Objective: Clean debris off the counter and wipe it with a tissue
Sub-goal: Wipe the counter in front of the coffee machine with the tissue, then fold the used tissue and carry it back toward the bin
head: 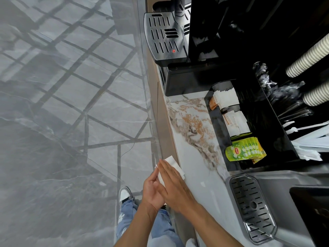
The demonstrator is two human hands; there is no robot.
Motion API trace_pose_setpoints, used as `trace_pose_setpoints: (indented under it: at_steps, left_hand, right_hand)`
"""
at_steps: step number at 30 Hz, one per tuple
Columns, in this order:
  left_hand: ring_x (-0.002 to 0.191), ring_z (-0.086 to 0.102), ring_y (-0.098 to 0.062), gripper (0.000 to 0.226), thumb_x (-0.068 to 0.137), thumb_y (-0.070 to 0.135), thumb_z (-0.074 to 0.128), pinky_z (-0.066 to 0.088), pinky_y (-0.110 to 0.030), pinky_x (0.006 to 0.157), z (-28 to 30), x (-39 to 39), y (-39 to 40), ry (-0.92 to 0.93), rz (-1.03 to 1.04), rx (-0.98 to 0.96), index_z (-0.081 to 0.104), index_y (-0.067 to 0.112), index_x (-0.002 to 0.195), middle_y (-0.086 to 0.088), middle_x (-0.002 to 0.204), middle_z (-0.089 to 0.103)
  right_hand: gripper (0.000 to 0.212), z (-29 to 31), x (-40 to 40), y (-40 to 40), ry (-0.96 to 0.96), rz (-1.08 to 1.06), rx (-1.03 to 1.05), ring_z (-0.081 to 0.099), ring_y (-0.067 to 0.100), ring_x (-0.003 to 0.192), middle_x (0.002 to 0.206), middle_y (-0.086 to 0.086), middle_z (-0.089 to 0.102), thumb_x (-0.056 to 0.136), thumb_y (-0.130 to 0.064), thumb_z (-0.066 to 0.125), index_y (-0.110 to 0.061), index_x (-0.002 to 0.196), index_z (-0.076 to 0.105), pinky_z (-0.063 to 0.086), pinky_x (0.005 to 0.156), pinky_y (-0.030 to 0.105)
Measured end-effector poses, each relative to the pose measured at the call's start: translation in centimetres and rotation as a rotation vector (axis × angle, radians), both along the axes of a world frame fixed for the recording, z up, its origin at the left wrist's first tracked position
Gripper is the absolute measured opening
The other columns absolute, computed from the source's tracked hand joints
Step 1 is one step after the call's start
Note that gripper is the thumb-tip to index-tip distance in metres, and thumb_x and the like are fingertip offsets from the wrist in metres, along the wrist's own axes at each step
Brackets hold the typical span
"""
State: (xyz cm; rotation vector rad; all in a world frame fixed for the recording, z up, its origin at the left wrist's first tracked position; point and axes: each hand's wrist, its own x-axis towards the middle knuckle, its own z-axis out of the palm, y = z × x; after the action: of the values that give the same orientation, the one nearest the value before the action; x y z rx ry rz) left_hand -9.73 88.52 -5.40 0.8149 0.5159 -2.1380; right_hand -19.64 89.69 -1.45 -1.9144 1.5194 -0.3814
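A white tissue (172,164) sits at the front edge of the marble counter (195,148), partly over the edge. My right hand (175,184) lies flat on top of the tissue with its fingers straight and together. My left hand (153,189) is cupped palm up just below the counter edge, under the tissue and touching the right hand. The counter surface is white with orange and brown veins. No loose debris shows clearly on it.
A black organiser (219,125) holds sugar sachets (226,98) and green tea bags (243,150). A coffee machine with a drip tray (164,36) stands at the far end, a second drip tray (252,209) near me. Stacked paper cups (306,57) lie at the right.
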Motion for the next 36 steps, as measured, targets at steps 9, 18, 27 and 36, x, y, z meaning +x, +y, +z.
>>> trace_pose_setpoints:
  at_steps: [9,18,27,36]
  left_hand:
    - [0.116,0.063,-0.035,0.055,0.088,0.006,0.068,0.056,-0.042,0.09,6.2,-0.4,-0.6,-0.139,-0.172,-0.356,0.048,-0.003,0.139,-0.025,0.131,0.06]
    - [0.116,0.061,-0.042,0.054,0.079,-0.003,0.069,0.058,-0.046,0.086,10.1,-1.7,-1.5,-0.176,-0.326,-0.417,0.055,-0.007,0.131,-0.034,0.13,0.058]
    - [0.101,0.069,-0.042,0.054,0.078,-0.006,0.068,0.062,-0.048,0.073,14.4,-4.4,-2.7,-0.128,-0.632,-0.454,0.053,-0.006,0.13,-0.034,0.12,0.065]
    - [0.1,0.069,-0.038,0.039,0.084,0.005,0.071,0.06,-0.041,0.075,17.2,-8.4,0.0,-0.095,-1.032,-0.706,0.063,0.0,0.122,-0.031,0.114,0.068]
  right_hand:
    - [0.049,4.3,-1.2,0.9,-0.337,-0.18,0.145,0.008,-0.016,0.142,0.149,-0.047,0.004,0.098,-0.058,0.03,-0.068,0.138,0.002,0.007,0.109,0.0]
    - [0.042,9.6,-5.1,2.8,-0.691,-0.676,0.033,0.048,-0.001,0.13,0.142,-0.012,0.054,0.098,-0.03,0.051,-0.028,0.141,0.048,0.04,0.108,0.026]
    - [0.011,13.6,-6.6,5.2,-0.824,-1.032,0.022,0.07,0.017,0.09,0.097,0.011,0.074,0.092,-0.019,0.066,-0.02,0.102,0.072,0.054,0.073,0.024]
    - [0.024,15.7,-6.4,11.6,-1.024,-1.306,-0.091,0.072,0.027,0.095,0.101,0.014,0.077,0.082,-0.017,0.073,-0.013,0.106,0.073,0.055,0.079,0.038]
